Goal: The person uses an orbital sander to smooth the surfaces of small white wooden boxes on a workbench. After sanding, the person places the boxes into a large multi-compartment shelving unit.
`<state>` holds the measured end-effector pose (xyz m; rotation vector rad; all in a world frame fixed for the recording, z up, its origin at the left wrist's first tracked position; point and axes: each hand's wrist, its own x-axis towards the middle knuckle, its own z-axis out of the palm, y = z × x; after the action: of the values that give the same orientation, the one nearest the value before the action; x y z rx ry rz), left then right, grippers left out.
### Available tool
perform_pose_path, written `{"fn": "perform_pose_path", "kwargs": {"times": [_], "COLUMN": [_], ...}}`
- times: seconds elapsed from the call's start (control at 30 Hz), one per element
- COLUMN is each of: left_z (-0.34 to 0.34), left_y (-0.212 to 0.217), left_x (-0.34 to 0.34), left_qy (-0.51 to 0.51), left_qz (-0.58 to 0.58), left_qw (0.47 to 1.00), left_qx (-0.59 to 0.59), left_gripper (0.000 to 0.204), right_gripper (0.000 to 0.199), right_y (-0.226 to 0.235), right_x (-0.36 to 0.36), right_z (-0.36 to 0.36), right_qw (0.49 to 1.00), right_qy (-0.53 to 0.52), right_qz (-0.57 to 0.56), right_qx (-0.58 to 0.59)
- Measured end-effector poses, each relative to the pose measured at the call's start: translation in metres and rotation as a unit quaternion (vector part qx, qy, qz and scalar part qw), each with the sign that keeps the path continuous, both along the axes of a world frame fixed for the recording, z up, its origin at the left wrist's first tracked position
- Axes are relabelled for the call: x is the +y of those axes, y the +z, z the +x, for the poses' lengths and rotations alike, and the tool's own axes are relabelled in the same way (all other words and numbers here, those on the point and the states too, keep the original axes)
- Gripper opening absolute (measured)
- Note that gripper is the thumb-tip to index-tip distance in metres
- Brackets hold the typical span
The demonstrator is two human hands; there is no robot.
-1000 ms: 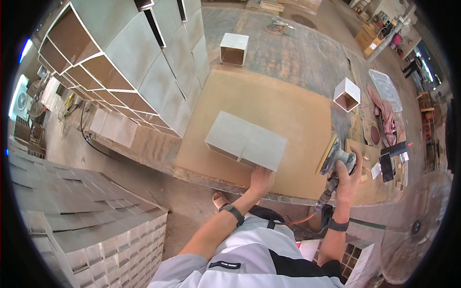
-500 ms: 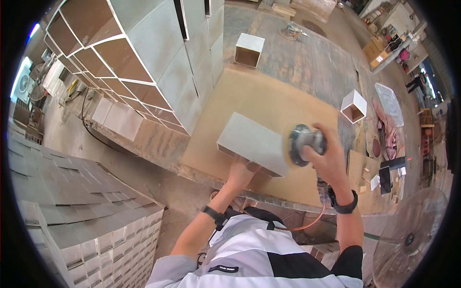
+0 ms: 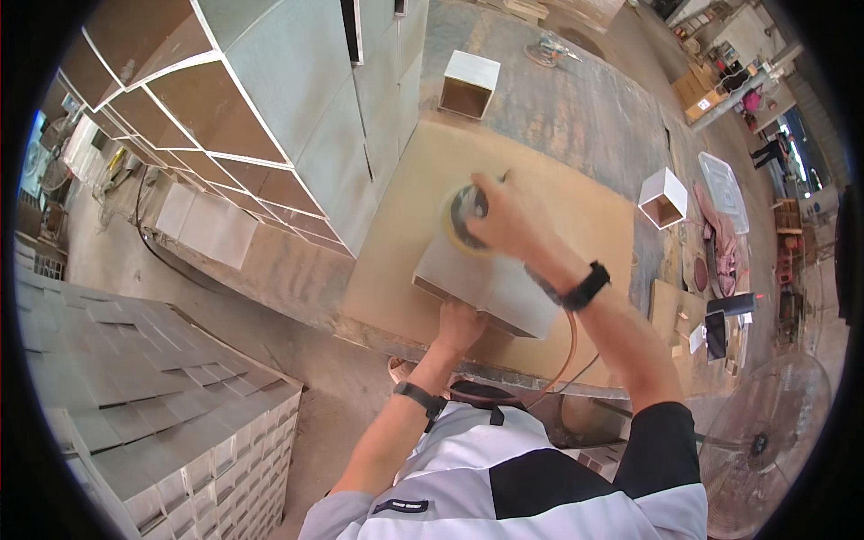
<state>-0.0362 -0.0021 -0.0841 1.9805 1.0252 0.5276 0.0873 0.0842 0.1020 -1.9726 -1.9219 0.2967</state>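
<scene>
You are in a dusty workshop with a bare concrete floor (image 3: 576, 99), looking down on a worktop (image 3: 576, 225) of flat tan board, matt and scuffed, its near edge rough. To your left stands a tall shelf unit (image 3: 270, 117) of grey panels with brown open cells edged in white. Two small open cubes, white outside and brown inside, sit apart: one (image 3: 468, 83) on the floor beyond the worktop, one (image 3: 664, 196) off its right end. A stack of grey tiles (image 3: 135, 378) fills the lower left, and a fan (image 3: 765, 441) stands at lower right.

The box (image 3: 486, 286) lies near the front edge of the worktop, just ahead of you. It is a flat grey rectangular piece, smooth and pale on top with a dark brown front edge. Its long axis runs from your near left toward the far right, slightly skewed to the worktop's edge.

Your left hand (image 3: 459, 326) presses on the box's near edge, fingers curled over it, bracing it. Your right hand (image 3: 508, 216) has its grip clenched around a round sander (image 3: 463, 216), whose yellowish disc sits on the box's far left corner. A thin orange hose (image 3: 567, 360) loops from under your right forearm down past the worktop's edge.
</scene>
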Motion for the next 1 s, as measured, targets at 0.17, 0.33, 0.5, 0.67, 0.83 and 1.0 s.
{"fn": "perform_pose_path", "kwargs": {"times": [0.17, 0.33, 0.5, 0.67, 0.83, 1.0], "left_z": [0.010, 0.005, 0.018, 0.006, 0.006, 0.010], "left_y": [0.026, -0.012, 0.034, -0.007, 0.001, 0.002], "left_x": [0.003, -0.002, 0.007, -0.004, -0.001, 0.003], "left_qy": [0.127, 0.059, 0.160, 0.079, 0.081, 0.081], "left_qz": [0.132, 0.098, 0.067, 0.153, 0.251, 0.190], "left_qw": [0.965, 0.991, 0.959, 0.980, 0.961, 0.972], "left_qx": [-0.185, -0.065, -0.224, -0.097, -0.078, -0.112], "left_gripper": [0.041, 0.043, 0.033, 0.042, 0.042, 0.032], "right_gripper": [0.040, 0.044, 0.046, 0.046, 0.043, 0.040], "right_y": [0.004, 0.006, 0.000, 0.013, 0.013, 0.002], "right_x": [-0.036, -0.007, -0.085, -0.097, -0.118, -0.130], "right_z": [-0.035, -0.010, 0.000, 0.035, 0.035, 0.030], "right_qw": [0.998, 0.999, 0.998, 0.991, 0.998, 0.993], "right_qy": [0.062, 0.002, 0.036, -0.110, -0.052, -0.011], "right_qz": [-0.001, -0.037, 0.021, -0.066, -0.033, 0.026], "right_qx": [-0.022, 0.007, -0.048, -0.020, -0.016, -0.114]}}
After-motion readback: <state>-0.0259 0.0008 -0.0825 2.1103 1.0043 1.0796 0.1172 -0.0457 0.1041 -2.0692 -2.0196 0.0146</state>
